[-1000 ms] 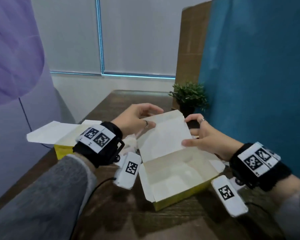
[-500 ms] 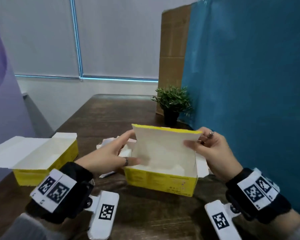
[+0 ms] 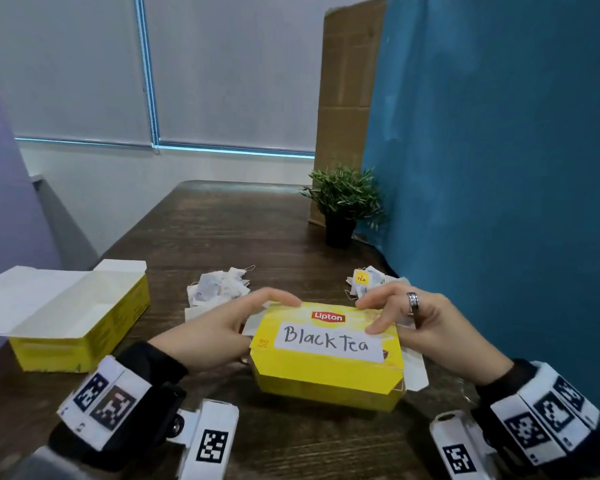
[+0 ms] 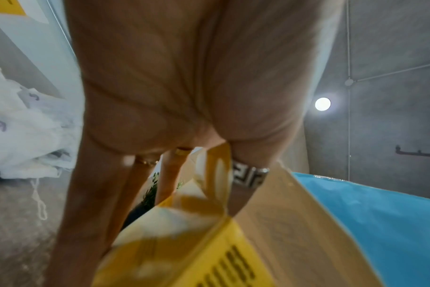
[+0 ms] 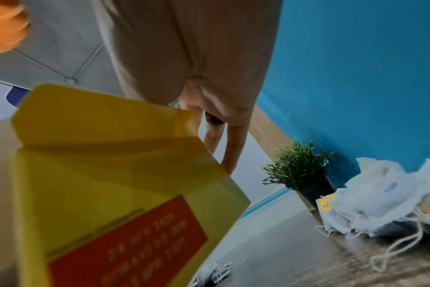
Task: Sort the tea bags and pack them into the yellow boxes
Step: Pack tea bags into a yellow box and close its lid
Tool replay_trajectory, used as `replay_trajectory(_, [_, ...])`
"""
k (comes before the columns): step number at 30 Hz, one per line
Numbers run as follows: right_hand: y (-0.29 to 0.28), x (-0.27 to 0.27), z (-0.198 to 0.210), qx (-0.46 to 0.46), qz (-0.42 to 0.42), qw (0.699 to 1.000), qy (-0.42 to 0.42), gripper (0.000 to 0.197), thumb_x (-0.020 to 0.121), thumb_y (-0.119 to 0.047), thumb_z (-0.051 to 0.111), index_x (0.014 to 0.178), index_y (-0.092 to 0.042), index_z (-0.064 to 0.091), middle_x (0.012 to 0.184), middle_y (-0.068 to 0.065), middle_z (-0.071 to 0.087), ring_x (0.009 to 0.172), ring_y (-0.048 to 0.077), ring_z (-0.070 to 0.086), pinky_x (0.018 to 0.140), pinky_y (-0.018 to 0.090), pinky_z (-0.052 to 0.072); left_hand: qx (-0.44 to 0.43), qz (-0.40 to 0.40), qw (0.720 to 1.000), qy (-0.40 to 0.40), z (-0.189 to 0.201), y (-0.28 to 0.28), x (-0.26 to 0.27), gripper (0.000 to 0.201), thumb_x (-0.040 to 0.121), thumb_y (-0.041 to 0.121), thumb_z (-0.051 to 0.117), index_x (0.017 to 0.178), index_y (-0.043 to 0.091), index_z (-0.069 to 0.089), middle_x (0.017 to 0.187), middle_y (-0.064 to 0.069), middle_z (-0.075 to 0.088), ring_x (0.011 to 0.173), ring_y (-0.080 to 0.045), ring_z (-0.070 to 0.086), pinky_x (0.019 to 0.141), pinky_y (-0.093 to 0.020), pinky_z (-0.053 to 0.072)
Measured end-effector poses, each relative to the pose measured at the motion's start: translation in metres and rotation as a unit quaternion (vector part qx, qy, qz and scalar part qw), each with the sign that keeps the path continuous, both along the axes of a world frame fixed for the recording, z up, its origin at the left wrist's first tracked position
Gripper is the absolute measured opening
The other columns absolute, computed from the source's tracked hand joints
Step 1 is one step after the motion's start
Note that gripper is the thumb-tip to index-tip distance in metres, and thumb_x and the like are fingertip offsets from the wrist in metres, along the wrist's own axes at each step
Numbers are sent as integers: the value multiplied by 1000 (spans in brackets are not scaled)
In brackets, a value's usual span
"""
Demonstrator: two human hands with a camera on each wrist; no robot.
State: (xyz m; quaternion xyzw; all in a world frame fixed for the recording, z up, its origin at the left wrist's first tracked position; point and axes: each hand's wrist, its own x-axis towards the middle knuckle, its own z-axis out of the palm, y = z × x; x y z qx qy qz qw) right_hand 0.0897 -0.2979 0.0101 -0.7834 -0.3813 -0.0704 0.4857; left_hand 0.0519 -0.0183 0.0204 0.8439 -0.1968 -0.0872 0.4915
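A yellow Lipton box (image 3: 326, 372) with a handwritten "Black Tea" label sits at the table's middle, its lid folded down. My left hand (image 3: 271, 320) holds its left end, fingers over the lid's far edge and thumb at the side flap (image 4: 209, 194). On the right end my right hand (image 3: 368, 317) grips the lid, thumb on top, fingers behind the far edge. A second yellow box (image 3: 84, 327) stands open at the left. One pile of white tea bags (image 3: 219, 289) lies behind the closed box. Another pile (image 3: 368, 280), with a yellow tag, lies to the right.
A small potted plant (image 3: 342, 202) stands at the back right beside a blue partition (image 3: 499, 168) and brown cardboard (image 3: 347, 81). Tea-bag strings (image 5: 393, 250) trail across the dark wooden table (image 3: 222, 230).
The Black Tea box's lid, upright half a second ago, now lies folded down over the box. Both hands came down with it.
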Motion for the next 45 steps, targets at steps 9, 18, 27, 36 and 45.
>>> replay_trajectory(9, [-7,11,-4,-27,-14,998,55,33,61,-56,76,70,-24,76,97,-8,70,98,8,64,86,15,48,47,1,999,25,-19,3,12,44,79,15,66,112,43,56,118,13,62,110,-12,60,97,-39,49])
replay_trajectory(18, [14,20,-9,-95,-66,979,166,25,89,-16,62,112,-7,59,69,-10,70,61,-1,64,60,12,49,-99,49,993,46,-22,4,15,36,85,-2,60,95,21,35,103,-4,63,78,-13,67,71,-31,55])
replay_trajectory(27, [27,49,3,-72,-131,942,302,26,89,-24,61,111,-11,56,84,-1,70,65,10,69,63,26,58,5,37,999,5,-26,11,21,35,85,-8,53,89,26,57,75,6,49,62,-7,45,60,-14,37])
replay_trajectory(36, [1,126,34,-360,-307,870,139,34,91,-35,57,118,-15,56,113,-1,58,98,16,53,67,21,49,-1,74,997,-7,-24,16,28,39,89,-3,54,113,27,59,121,12,57,72,13,56,71,2,39])
replay_trajectory(45, [-6,135,13,-536,-275,778,179,69,73,-49,73,134,-31,44,122,-6,58,108,16,59,85,28,50,-16,99,995,-7,-27,21,31,40,88,-5,53,119,20,58,122,11,54,71,9,54,66,2,40])
